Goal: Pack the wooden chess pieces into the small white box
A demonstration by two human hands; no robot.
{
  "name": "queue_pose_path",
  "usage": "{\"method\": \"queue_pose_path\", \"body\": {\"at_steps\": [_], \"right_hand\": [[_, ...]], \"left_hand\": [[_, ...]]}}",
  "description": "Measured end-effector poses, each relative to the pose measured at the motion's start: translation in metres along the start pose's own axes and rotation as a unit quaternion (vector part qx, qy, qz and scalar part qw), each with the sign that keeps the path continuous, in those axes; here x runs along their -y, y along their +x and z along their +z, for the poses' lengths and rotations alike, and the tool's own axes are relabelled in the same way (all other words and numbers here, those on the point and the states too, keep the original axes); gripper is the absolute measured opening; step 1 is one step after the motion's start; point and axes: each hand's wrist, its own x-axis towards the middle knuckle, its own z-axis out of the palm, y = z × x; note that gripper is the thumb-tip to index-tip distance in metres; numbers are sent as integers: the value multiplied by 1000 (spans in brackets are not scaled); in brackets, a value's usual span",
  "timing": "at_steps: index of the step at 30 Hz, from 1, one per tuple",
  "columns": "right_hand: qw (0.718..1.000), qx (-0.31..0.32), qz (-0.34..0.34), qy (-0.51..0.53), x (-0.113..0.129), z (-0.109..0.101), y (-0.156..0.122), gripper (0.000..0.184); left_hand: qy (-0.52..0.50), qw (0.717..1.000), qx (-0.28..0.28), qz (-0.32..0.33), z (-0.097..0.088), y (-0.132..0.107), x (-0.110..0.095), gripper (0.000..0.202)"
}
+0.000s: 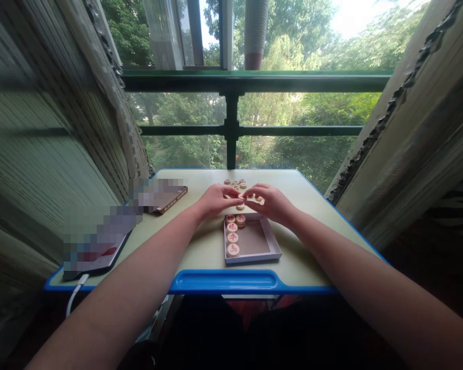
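Both hands meet above the desk (pixel 200 246), just beyond the far edge of a shallow box (pixel 252 260). The left hand (pixel 216 199) comes in with thumb and forefinger drawn narrow, and a small round piece (pixel 241 196) appears pinched at their tips. The fingers of the right hand (pixel 269 201) curl in from the other side and reach the same spot; whether they grip that piece too or only touch it, I cannot tell.

The step in hand looks like handling this single piece between the fingertips. I judge that the next move calls for a steady pinch, one hand giving way to the other, and care not to knock the loose piece (pixel 240 207) on the desk right below the fingers.

The held piece sits at the fingertips, off the desk and outside the box. Nearer the person, red-marked pieces (pixel 233 238) line the box's left side and far left corner, and the rest of its floor is bare. More pieces (pixel 243 185) lie on the desk beyond the hands.
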Motion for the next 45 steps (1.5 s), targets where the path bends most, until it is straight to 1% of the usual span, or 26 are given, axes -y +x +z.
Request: {"method": "queue_pose_path", "body": {"at_steps": [4, 6, 10, 14, 17, 19, 22, 24, 26, 28, 31, 34, 37, 40, 45], "right_hand": [[998, 1, 57, 21, 2, 1, -1, 24], [997, 5, 72, 20, 2, 1, -1, 23], [997, 16, 73, 29, 0, 3, 0, 16], [996, 10, 71, 58, -2, 5, 0, 18], [996, 14, 74, 49, -2, 2, 0, 20], [996, 32, 83, 32, -2, 0, 1, 20], [992, 70, 105, 16, 0, -6, 1, 21], [988, 96, 121, 22, 1, -10, 1, 22], [982, 128, 130, 46, 4, -14, 1, 23], [975, 167, 122, 79, 8, -19, 1, 25], [961, 233, 90, 116, 14, -24, 0, 26], [954, 275, 60, 107, 20, -25, -2, 27], [951, 298, 44, 70, 25, -24, -3, 28], [947, 314, 49, 44, 28, -22, -4, 26], [950, 308, 36, 30, 28, -20, -5, 22]], "left_hand": [[-19, 1000, -14, -5, 1, 1, 1, 43], [-20, 1000, -15, -3, 1, 1, 1, 41], [-25, 1000, -8, 2, 1, 0, 1, 38], [-26, 1000, -6, 7, 1, 0, 0, 40], [-13, 1000, 5, 15, 1, 0, 1, 39], [16, 1000, 8, 23, 1, -1, 1, 36], [80, 996, -14, 36, 1, -1, 3, 28], [104, 993, -28, 40, 0, 0, 3, 25], [107, 993, -30, 37, -1, 0, 5, 25], [113, 993, -27, 33, -3, 0, 6, 26], [148, 988, -26, 27, -6, 0, 7, 25], [169, 985, -37, 19, -9, -1, 7, 25], [167, 985, -44, 13, -10, -1, 9, 26], [177, 983, -42, 10, -10, 0, 11, 25], [202, 979, -40, 11, -10, 1, 11, 24]]}}
